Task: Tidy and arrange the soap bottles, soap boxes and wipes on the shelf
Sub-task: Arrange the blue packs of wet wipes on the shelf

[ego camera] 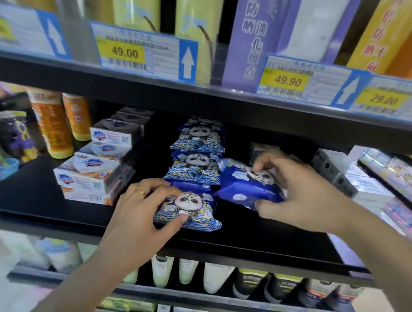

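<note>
Looking down from the head camera, both hands work on the middle shelf (45, 196) among blue panda-print wipes packs. The left hand (141, 214) holds the front wipes pack (191, 209) at the shelf's front edge, fingers curled over its top and thumb pressed on its face, so its grip is closed round the pack. Behind it two more packs (195, 153) stand in a row running back. The right hand (300, 193) pinches a tilted wipes pack (246, 183) just beside that row, fingertips on its upper edge and thumb under its lower corner; this pack lies askew, not yet squared up. A stack of soap boxes (93, 172) sits to the left, orange bottles (53, 123) beyond it, and more boxes (355, 179) to the right, though blur makes their labels hard to read.

These packs look soft, light and crinkly, probably slippery in film wrap, so they will sag if lifted by a corner. Taking each by both long edges should keep it flat and upright.
</note>
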A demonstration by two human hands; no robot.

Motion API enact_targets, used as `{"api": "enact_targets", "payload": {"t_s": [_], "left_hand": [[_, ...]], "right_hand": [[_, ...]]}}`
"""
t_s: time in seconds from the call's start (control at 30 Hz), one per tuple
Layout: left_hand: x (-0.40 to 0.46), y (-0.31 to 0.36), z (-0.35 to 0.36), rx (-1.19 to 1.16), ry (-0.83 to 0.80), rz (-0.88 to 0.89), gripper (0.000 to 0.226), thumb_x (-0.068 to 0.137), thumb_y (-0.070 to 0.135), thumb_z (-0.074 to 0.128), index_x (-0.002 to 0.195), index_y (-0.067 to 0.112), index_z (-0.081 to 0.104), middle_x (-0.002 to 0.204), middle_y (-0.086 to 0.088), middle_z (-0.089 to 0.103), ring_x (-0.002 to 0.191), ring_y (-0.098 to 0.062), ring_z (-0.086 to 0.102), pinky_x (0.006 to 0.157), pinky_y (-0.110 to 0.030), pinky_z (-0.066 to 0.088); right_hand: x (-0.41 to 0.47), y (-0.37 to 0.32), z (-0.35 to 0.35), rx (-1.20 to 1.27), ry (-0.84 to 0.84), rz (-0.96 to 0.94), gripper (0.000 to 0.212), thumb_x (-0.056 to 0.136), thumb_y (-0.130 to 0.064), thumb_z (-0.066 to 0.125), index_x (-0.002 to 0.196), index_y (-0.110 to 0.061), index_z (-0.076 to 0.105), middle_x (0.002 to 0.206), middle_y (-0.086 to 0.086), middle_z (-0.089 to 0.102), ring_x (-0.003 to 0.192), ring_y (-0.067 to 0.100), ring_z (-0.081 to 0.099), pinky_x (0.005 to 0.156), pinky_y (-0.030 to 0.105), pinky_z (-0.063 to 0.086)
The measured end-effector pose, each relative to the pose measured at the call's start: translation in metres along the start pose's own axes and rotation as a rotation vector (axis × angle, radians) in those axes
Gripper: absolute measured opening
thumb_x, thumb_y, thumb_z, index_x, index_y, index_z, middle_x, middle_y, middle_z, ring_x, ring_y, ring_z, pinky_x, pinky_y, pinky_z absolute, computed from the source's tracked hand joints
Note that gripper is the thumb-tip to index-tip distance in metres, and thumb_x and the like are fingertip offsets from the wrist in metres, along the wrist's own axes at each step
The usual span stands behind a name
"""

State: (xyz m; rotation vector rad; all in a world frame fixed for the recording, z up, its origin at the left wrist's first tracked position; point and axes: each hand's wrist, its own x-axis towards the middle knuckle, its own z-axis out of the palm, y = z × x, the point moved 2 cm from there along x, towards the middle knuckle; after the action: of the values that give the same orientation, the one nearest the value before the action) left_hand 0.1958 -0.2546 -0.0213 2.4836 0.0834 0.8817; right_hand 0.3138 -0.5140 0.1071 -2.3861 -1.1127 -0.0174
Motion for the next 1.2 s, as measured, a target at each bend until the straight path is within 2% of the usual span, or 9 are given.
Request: {"api": "enact_targets", "payload": {"t_s": [0.2, 0.37, 0.53, 0.67, 0.87, 0.97, 1.07, 1.13, 1.2], "left_hand": [[0.002, -0.017, -0.026, -0.203, 0.094, -0.13, 0.051, 0.086, 0.039, 0.065, 0.134, 0.041, 0.049, 0.127, 0.019, 0.052, 0.127, -0.002, 0.049, 0.105, -0.032, 0.042], [0.004, -0.025, -0.03, -0.252, -0.152, -0.076, 0.07, 0.081, 0.037, 0.069, 0.144, 0.053, 0.041, 0.14, 0.025, 0.042, 0.138, -0.006, 0.042, 0.112, -0.039, 0.043], [0.005, -0.021, -0.022, -0.331, -0.166, -0.074, 0.066, 0.089, 0.058, 0.069, 0.147, 0.055, 0.038, 0.141, 0.032, 0.042, 0.137, 0.004, 0.042, 0.107, -0.026, 0.041], [0.015, -0.015, -0.022, -0.348, -0.16, -0.089, 0.057, 0.095, 0.046, 0.066, 0.147, 0.047, 0.045, 0.137, 0.029, 0.046, 0.128, 0.009, 0.048, 0.107, -0.022, 0.044], [0.016, -0.013, -0.029, -0.276, -0.166, -0.075, 0.06, 0.089, 0.053, 0.066, 0.146, 0.048, 0.047, 0.136, 0.032, 0.042, 0.135, 0.004, 0.041, 0.108, -0.024, 0.038], [0.017, -0.005, -0.037, -0.261, -0.09, -0.047, 0.057, 0.088, 0.047, 0.066, 0.142, 0.046, 0.05, 0.135, 0.031, 0.041, 0.133, 0.007, 0.036, 0.102, -0.016, 0.033], [0.022, 0.011, -0.041, -0.246, -0.043, 0.034, 0.04, 0.094, 0.04, 0.066, 0.134, 0.039, 0.06, 0.133, 0.026, 0.049, 0.13, 0.002, 0.043, 0.105, -0.016, 0.033], [0.027, 0.024, -0.041, -0.221, -0.014, 0.09, 0.035, 0.092, 0.04, 0.063, 0.127, 0.035, 0.065, 0.128, 0.023, 0.054, 0.124, -0.004, 0.049, 0.106, -0.028, 0.039], [0.028, 0.039, -0.036, -0.269, -0.007, 0.099, 0.031, 0.09, 0.038, 0.062, 0.121, 0.035, 0.067, 0.123, 0.024, 0.056, 0.119, -0.005, 0.053, 0.102, -0.027, 0.042]], "right_hand": [[0.038, -0.05, 0.046, -0.083, -0.028, -0.11, 0.05, 0.069, -0.04, 0.08, 0.109, -0.038, 0.049, 0.092, -0.014, 0.067, 0.088, 0.011, 0.054, 0.084, 0.024, 0.038], [0.051, -0.057, 0.088, -0.282, -0.013, -0.124, 0.052, 0.077, -0.048, 0.071, 0.124, -0.042, 0.05, 0.124, -0.021, 0.053, 0.113, 0.01, 0.046, 0.101, 0.039, 0.038], [0.045, -0.056, 0.09, -0.317, 0.035, -0.104, 0.053, 0.075, -0.052, 0.068, 0.124, -0.043, 0.05, 0.124, -0.022, 0.051, 0.113, 0.01, 0.053, 0.098, 0.04, 0.04], [0.036, -0.053, 0.092, -0.255, 0.057, -0.086, 0.053, 0.076, -0.052, 0.062, 0.127, -0.046, 0.05, 0.125, -0.025, 0.05, 0.112, 0.006, 0.049, 0.1, 0.038, 0.041], [0.024, -0.05, 0.095, -0.121, 0.135, -0.029, 0.053, 0.078, -0.043, 0.057, 0.131, -0.041, 0.055, 0.131, -0.024, 0.047, 0.118, 0.01, 0.049, 0.103, 0.039, 0.044], [0.012, -0.043, 0.091, 0.064, 0.255, 0.035, 0.041, 0.085, -0.03, 0.062, 0.125, -0.039, 0.06, 0.127, -0.022, 0.053, 0.123, 0.009, 0.05, 0.104, 0.026, 0.042], [-0.008, -0.033, 0.086, 0.154, 0.325, 0.148, 0.035, 0.092, -0.017, 0.067, 0.117, -0.04, 0.064, 0.119, -0.023, 0.06, 0.114, 0.006, 0.054, 0.088, 0.007, 0.037], [-0.023, -0.025, 0.082, 0.243, 0.396, 0.212, 0.035, 0.092, -0.01, 0.067, 0.11, -0.04, 0.068, 0.112, -0.021, 0.067, 0.104, 0.009, 0.06, 0.08, 0.012, 0.044], [-0.039, -0.015, 0.08, 0.314, 0.44, 0.267, 0.033, 0.093, -0.006, 0.065, 0.103, -0.037, 0.071, 0.104, -0.02, 0.07, 0.094, 0.011, 0.064, 0.075, 0.017, 0.048]]}}
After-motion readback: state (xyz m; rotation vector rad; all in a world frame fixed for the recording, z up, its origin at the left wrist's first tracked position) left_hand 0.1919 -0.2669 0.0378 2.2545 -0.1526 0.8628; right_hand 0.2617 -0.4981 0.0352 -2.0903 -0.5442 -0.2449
